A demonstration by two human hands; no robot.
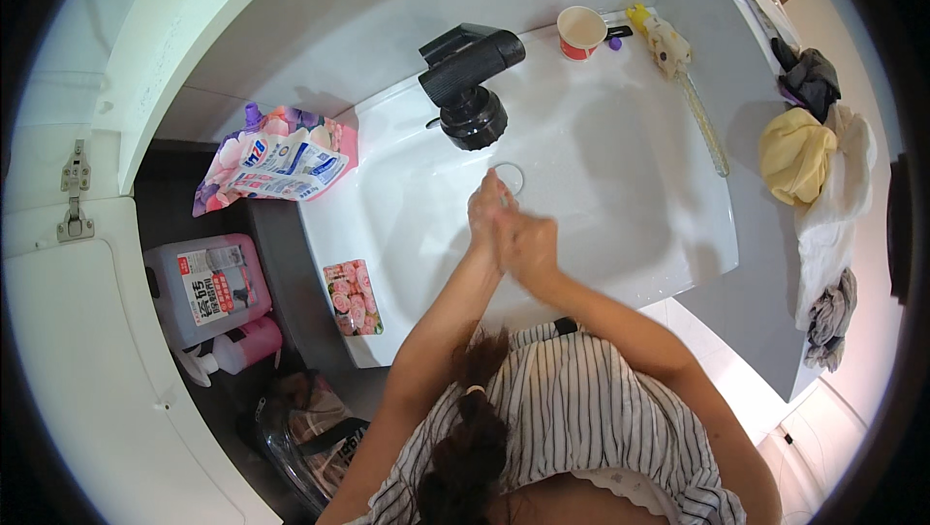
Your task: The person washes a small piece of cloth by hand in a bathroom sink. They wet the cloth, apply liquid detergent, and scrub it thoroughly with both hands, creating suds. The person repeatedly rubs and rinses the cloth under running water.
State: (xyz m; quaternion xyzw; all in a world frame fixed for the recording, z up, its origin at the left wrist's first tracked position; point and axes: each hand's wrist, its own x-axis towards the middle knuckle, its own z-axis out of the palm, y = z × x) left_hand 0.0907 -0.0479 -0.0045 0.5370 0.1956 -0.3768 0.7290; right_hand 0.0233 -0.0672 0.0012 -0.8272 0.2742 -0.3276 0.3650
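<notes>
Over the white washbasin [610, 234], below the black faucet [468, 89], my two hands are pressed together. My left hand [485, 216] has its fingers pointing toward the round drain cover [510, 178]. Against its side lies my right hand [529, 238], with bent fingers and slightly blurred. No object shows between them, though their touching surfaces are hidden. A rose-patterned flat item [353, 297] rests on the basin's left rim.
A floral refill pouch [290, 162] stands at the basin's left back corner. Behind the basin are a paper cup [581, 31] and a yellow-capped item [665, 45]. Cleaner containers [218, 285] fill the left shelf beside an open cabinet door [73, 351]. Cloths [799, 154] hang at right.
</notes>
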